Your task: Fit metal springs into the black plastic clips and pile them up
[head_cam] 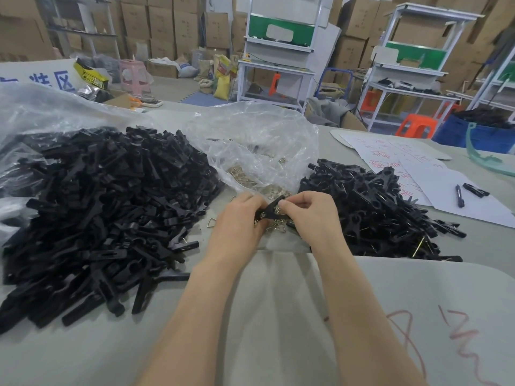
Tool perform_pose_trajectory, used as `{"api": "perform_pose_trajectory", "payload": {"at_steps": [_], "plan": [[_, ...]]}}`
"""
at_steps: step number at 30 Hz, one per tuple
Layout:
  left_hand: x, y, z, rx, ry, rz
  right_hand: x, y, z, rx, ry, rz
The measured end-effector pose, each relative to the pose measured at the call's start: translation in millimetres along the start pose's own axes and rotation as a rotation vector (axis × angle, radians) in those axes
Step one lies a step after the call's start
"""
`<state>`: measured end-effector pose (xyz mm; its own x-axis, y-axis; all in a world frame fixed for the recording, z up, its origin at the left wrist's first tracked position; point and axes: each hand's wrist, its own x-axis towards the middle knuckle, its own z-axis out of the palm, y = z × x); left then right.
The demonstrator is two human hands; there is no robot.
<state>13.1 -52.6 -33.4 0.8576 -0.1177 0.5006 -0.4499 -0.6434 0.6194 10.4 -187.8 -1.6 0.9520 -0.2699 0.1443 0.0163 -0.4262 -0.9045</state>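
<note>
both hands pinching 1 black clip (pixel 271 209): left hand (pixel 239 218), right hand (pixel 309 211), fingers curled tight, over loose springs (pixel 274 225).

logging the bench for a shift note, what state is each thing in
left hand: pinches the small black plastic clip
right hand: pinches the same clip
small black plastic clip: held between both hands
large left heap of black plastic clips: piled loose
smaller right heap of black clips: piled, metal wire showing
clear plastic bag of metal springs: open, crumpled
black pen: lying on white paper
</note>
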Motion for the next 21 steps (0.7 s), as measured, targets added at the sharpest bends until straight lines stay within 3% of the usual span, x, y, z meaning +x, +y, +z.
{"api": "perform_pose_trajectory", "payload": {"at_steps": [6, 8, 11, 17, 21], "plan": [[-0.4, 11.5, -7.1, -0.403, -0.060, -0.049, 1.6, 3.1, -23.1, 0.707, -0.545, 0.394], [-0.6, 13.7, -8.1, -0.420, -0.057, -0.027, 1.0, 7.1, -23.3, 0.719, -0.666, 0.461], [-0.9, 14.9, -11.2, -0.406, -0.041, -0.014, 1.8, 12.6, -18.2, 0.641, -0.820, 0.402], [2.2, 13.7, -9.8, -0.323, -0.045, 0.054, -0.2, 21.5, 2.9, 0.968, -0.747, 0.387], [0.8, 15.6, -8.6, -0.314, -0.028, 0.075, -1.6, 22.4, 10.4, 1.011, -0.730, 0.375]]}}
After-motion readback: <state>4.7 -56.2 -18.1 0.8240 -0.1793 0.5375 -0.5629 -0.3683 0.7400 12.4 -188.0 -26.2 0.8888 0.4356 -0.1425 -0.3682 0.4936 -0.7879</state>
